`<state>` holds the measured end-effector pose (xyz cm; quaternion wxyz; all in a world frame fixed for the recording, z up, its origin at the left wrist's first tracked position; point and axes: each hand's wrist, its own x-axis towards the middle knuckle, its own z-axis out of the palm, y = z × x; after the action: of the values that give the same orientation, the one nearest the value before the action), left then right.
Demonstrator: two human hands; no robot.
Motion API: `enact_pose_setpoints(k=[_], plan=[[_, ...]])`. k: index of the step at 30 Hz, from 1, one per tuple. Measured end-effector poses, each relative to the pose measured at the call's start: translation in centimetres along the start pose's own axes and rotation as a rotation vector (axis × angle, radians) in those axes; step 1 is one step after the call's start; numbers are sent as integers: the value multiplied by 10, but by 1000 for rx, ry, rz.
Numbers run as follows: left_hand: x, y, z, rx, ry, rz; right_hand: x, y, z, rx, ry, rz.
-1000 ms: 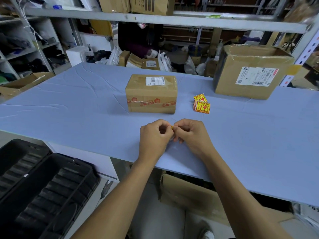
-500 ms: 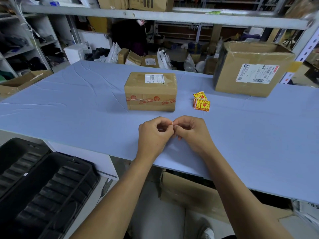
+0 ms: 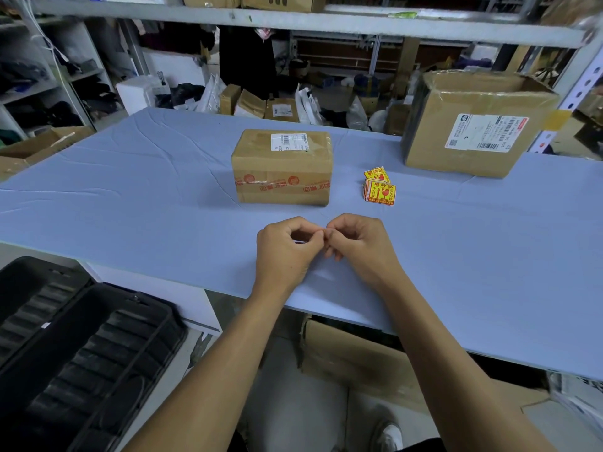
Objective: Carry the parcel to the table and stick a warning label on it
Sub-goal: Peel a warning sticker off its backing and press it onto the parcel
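Head view: the parcel (image 3: 282,167) sits on the blue worktop (image 3: 130,203), straight ahead of both hands, long axis across. Left hand (image 3: 287,249) and right hand (image 3: 355,246) meet, fingers pinched on something tiny, probably a warning label. The label stack (image 3: 379,187) lies right of the parcel.

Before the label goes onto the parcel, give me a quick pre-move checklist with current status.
1. Parcel on the table: ok.
2. Parcel's front and top faces reachable, nothing leaning on it: ok.
3. Left hand and right hand pinched together on something tiny and reddish: ok.
4. Label peeled from backing: cannot tell, fingers hide it.
5. Spare warning labels stacked right of the parcel: ok.
6. Large box clear of the path: ok.
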<state>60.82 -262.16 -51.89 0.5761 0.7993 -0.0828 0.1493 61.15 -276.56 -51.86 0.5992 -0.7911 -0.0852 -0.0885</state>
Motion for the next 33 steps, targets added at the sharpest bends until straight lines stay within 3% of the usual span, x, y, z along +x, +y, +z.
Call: enact_pose_setpoints(k=[8,14,22,27,33], plan=[[5,-7,2,-33,11,-82,0,3,1,26,-81,-32],[9,-8,1,-244,-19,-178,1,3,0,72,-73,-83],[9,-11,-7,-279,-108,-81,7,0,-5,200,-11,39],[10,-11,-7,-296,-170,-111,5,2,-3,104,-48,28],[7,-7,2,-28,95,-95,6,1,-3,159,-44,66]])
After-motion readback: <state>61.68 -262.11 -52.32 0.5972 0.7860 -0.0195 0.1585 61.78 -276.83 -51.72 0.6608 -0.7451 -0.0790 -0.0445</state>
